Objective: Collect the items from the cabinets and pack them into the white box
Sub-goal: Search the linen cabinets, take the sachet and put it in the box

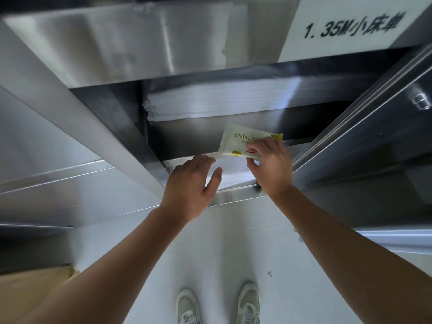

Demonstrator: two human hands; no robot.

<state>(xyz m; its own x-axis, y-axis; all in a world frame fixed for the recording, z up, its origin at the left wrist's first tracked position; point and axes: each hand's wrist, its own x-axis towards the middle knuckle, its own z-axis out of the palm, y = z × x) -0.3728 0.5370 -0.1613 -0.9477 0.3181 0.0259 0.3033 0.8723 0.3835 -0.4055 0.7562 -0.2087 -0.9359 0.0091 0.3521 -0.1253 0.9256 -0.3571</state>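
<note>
- The packet (243, 143) is white with yellow and red marks and some letters on it. It is up in the open cabinet (98, 127), in the low gap, and it lies almost flat.
- The right hand (272, 167) pinches the packet at its near right end. The fingers sit on top and the thumb is below.
- The left hand (189, 190) is just left of the packet and a bit nearer to the person. Its fingers are straight and a little spread, with the thumb out to the side. It holds nothing.
- The left fingertips (209, 159) reach the packet's left corner. They may be touching it, but the view is too blurry to be sure.
- Right under the packet there is something flat and white (233, 174). I cannot tell what it is.
- Above the packet, on the next shelf up, sits a pile of white sheets (217, 101).
- Far above the packet and to the right is a white label (346, 26) with black writing.
- To the right of the packet the shiny door (364, 118) stands open.
- Far below the packet, on the pale floor (217, 249), are two white shoes (188, 307).
- Down and far left of the packet is a brown box (30, 293).
</note>
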